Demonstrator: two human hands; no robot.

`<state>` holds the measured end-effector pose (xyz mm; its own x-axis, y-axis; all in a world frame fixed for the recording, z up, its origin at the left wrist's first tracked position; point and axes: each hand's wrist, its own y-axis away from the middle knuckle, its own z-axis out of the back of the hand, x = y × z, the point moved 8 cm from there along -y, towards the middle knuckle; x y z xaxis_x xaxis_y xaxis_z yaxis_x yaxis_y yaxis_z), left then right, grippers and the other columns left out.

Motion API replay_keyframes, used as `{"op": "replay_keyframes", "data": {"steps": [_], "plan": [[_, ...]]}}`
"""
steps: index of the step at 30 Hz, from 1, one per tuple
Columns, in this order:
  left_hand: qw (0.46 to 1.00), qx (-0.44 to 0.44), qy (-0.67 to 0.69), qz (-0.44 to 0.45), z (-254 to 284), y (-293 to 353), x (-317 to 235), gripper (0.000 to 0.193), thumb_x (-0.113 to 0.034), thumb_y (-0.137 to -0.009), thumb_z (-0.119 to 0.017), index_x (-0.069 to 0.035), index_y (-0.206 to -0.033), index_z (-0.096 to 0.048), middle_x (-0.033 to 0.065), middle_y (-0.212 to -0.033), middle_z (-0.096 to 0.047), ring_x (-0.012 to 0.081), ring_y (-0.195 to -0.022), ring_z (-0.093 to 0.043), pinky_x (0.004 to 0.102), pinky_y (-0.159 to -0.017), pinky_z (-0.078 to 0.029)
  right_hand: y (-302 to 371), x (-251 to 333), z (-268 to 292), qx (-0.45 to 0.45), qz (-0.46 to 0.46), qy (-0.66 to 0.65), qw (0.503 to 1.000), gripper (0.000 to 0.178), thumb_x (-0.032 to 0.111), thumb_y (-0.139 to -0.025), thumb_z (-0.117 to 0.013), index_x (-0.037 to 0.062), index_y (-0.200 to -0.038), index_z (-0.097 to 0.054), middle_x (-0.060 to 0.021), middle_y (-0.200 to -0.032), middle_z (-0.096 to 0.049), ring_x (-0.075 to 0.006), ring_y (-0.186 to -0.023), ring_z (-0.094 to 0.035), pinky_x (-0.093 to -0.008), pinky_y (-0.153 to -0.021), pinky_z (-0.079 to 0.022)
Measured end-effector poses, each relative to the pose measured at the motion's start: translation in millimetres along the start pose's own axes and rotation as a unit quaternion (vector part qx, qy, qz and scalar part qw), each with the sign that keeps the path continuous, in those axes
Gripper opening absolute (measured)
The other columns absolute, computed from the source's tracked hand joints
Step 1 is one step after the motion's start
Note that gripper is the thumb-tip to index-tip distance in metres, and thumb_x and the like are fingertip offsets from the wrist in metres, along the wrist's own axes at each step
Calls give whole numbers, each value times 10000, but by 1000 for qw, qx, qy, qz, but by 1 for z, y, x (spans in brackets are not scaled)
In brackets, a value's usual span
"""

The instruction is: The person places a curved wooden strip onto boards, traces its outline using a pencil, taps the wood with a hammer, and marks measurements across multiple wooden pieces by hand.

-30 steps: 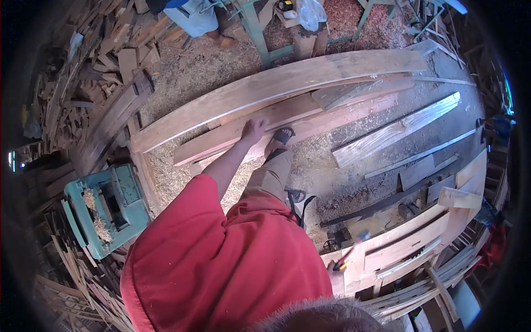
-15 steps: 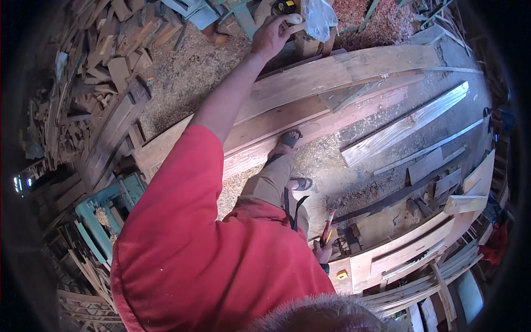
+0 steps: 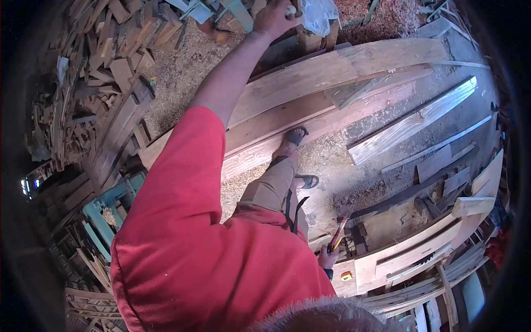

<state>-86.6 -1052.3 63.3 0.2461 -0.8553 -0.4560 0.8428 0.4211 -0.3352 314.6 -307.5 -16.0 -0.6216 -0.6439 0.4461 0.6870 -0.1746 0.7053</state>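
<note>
My left hand (image 3: 272, 21) reaches out at the top edge, its fingers bent round a small whitish rounded thing (image 3: 290, 10) whose kind I cannot make out. Beside it hangs a clear plastic bag (image 3: 319, 17) over a wooden post (image 3: 308, 42). Low on the right, my right hand (image 3: 327, 258) is closed round a slim red pencil-like tool (image 3: 337, 235), tip pointing up. A yellow piece shows alongside it; whether it is separate I cannot tell. Close to this hand, a yellow tape measure (image 3: 346, 275) rests on a wooden panel (image 3: 362, 274).
Long planks (image 3: 332, 69) lie across in front of my sandalled feet (image 3: 297, 135). Another board (image 3: 412, 122) lies on the floor to the right. Wood offcuts (image 3: 108, 50) are heaped at upper left, red shavings (image 3: 381, 19) at the top. A turquoise frame (image 3: 99, 218) stands at left.
My left hand has moved slightly up toward the top edge, staying round the whitish thing. The black-and-yellow item beyond it no longer shows. My right hand still grips the red tool.
</note>
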Motion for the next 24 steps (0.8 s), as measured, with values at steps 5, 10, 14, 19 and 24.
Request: {"op": "replay_keyframes", "data": {"steps": [5, 10, 14, 19, 24], "plan": [[988, -104, 73, 92, 19, 25, 27, 392, -276, -814, -762, -91, -1144, -658, 164, -977, -719, 364, -1009, -681, 472, -855, -561, -30, 68, -11, 43, -4, -95, 995, 299, 106, -853, -791, 52, -960, -518, 7, -698, -525, -102, -535, -494, -273, -468, -409], [912, -35, 347, 216, -1, 130, 0, 259, -136, -981, -649, 8, -1195, -623, 90, -995, -713, 136, -814, -662, 295, -742, -554, -73, 177, -51, 103, 21, -158, 982, 282, 175, -841, -844, 83, -906, -585, 37, -647, -543, -70, -496, -485, -247, -451, -381], [853, 162, 461, 185, -53, 242, -71, 295, -121, -1003, -627, -30, -1283, -611, 34, -1016, -687, 89, -874, -647, 278, -776, -559, -99, 273, -108, 177, 61, -240, 953, 256, 170, -883, -813, 19, -1055, -696, 44, -722, -578, -42, -495, -460, -221, -446, -371], [798, 336, 484, 130, -49, 269, -148, 331, -87, -939, -664, -11, -1261, -642, 29, -1015, -687, 69, -916, -631, 252, -789, -542, -120, 343, -153, 180, 94, -307, 930, 243, 184, -902, -799, 52, -994, -616, 47, -671, -533, -56, -476, -471, -225, -422, -369], [780, 400, 462, 134, -59, 256, -133, 365, -91, -912, -654, -9, -1268, -653, 62, -1037, -712, 104, -942, -643, 283, -836, -542, -128, 369, -168, 159, 96, -317, 930, 295, 219, -886, -822, 72, -953, -575, 27, -664, -531, -69, -471, -485, -229, -422, -382]]}}
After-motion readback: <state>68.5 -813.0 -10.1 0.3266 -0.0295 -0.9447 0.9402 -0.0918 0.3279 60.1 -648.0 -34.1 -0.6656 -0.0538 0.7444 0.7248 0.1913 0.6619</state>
